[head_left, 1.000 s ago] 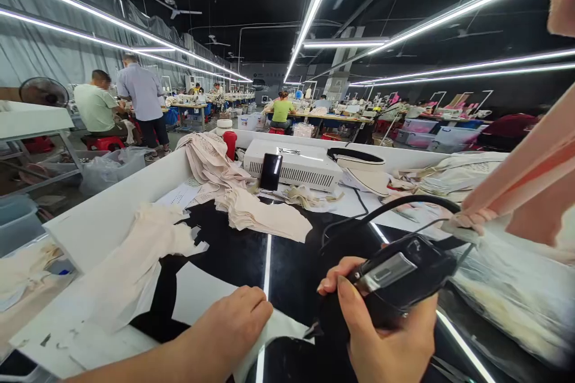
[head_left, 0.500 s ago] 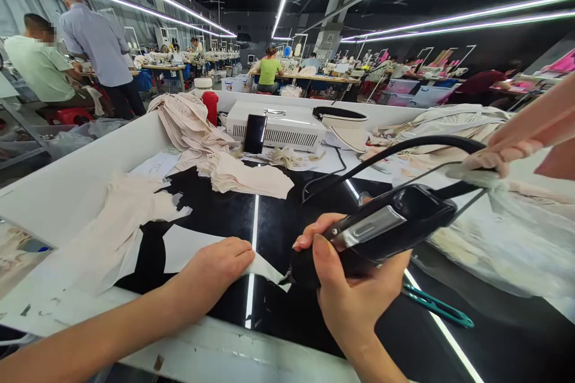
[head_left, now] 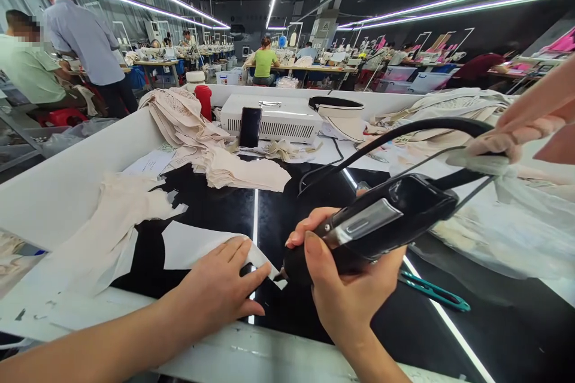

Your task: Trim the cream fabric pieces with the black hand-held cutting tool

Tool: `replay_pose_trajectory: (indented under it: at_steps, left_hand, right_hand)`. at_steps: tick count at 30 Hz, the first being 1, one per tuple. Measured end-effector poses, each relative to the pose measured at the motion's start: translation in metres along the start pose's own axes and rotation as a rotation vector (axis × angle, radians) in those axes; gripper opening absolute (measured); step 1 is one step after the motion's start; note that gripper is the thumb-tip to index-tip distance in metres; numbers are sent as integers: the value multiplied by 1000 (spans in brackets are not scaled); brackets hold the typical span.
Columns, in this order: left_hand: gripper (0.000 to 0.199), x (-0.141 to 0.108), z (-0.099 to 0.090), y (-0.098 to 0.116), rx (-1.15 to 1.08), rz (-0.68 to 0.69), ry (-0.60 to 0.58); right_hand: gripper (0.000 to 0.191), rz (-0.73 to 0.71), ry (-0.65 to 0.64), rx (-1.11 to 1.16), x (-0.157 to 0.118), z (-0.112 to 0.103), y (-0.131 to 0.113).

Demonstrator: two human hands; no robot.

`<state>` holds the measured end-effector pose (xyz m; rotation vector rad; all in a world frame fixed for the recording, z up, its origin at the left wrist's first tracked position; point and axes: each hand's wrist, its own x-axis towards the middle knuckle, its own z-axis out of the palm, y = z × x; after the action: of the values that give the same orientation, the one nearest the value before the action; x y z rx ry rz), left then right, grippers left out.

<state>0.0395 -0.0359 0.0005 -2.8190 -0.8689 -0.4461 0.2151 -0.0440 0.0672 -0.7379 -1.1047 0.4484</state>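
Note:
My right hand (head_left: pixel 354 281) is wrapped round a black handheld tool (head_left: pixel 381 224) with a silver panel, and its narrow tip points down left. That tip meets the right end of a white fabric piece (head_left: pixel 188 245) lying on the glossy black work surface (head_left: pixel 305 311). My left hand (head_left: pixel 224 281) rests palm down over the lower edge of the white piece, its thumb and fingers spread. The black cable (head_left: pixel 417 125) of the tool arches up to the right. Near it, another person's hand (head_left: pixel 498 143) holds a thin cord and whitish, translucent material.
Beige fabric stacks (head_left: pixel 247 172) lie at the back left, with a phone (head_left: pixel 250 127) against a white vented box (head_left: pixel 287 122). A teal tool (head_left: pixel 435 291) is right of my right hand. Plastic-covered material (head_left: pixel 485 239) fills the right side. People sit at machines beyond.
My left hand has shifted slightly down and right, and its fingers have spread apart. The tool in my right hand has moved slightly left. The whole view has shifted a little.

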Motion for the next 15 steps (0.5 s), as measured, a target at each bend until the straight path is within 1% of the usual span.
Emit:
replay_pose_trajectory:
  at_steps: [1, 3, 6, 9, 15]
  left_hand:
    - [84, 0, 0, 2, -1, -4, -5]
    - [88, -1, 0, 4, -12, -14, -29]
    - [86, -2, 1, 6, -30, -11, -43]
    - [82, -3, 1, 7, -39, -5, -29]
    - [84, -1, 2, 8, -36, -15, -21]
  right_hand:
    - [41, -5, -4, 10, 0, 0, 0]
    - [41, -11, -11, 30, -1, 0, 0]
    - [43, -15, -14, 51, -1, -1, 1]
    - [43, -9, -21, 65, 2, -2, 3]
    - [40, -34, 47, 41, 16, 3, 12]
